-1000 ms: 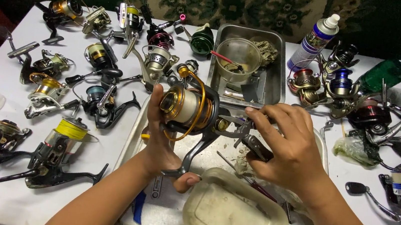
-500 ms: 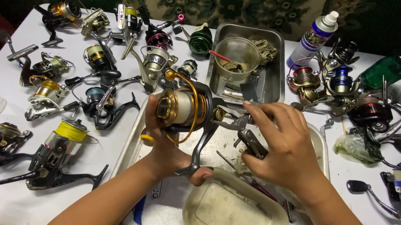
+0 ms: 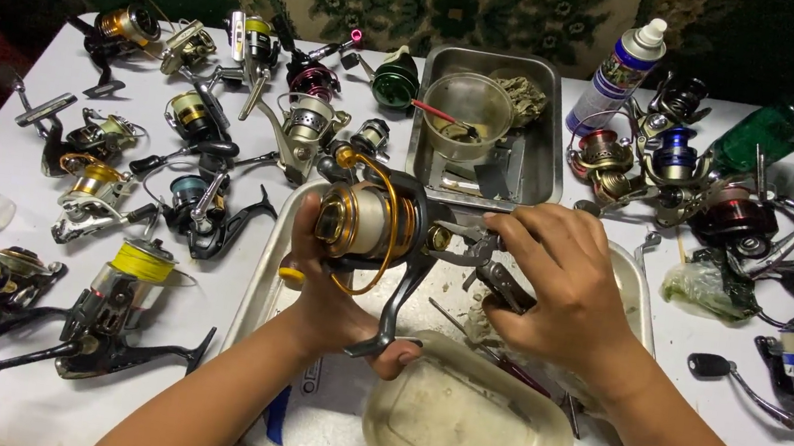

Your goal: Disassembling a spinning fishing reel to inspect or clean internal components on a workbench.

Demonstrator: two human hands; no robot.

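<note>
Plastic container (image 3: 468,430), clear and grimy, lay nearest on the white table (image 3: 28,400), inside the front of a shallow metal tray (image 3: 254,296). Just above that tray the left hand (image 3: 334,296) was closed around the stem of a black-and-gold fishing reel (image 3: 367,225), holding it upright, while the right hand (image 3: 560,281) was curled on pliers (image 3: 478,257) whose tip met the reel's side. Farther back stood a smaller steel tray (image 3: 544,160) with a metal bowl (image 3: 471,102), a spray bottle (image 3: 619,69), and many other reels (image 3: 199,121) spread to both sides.
</note>
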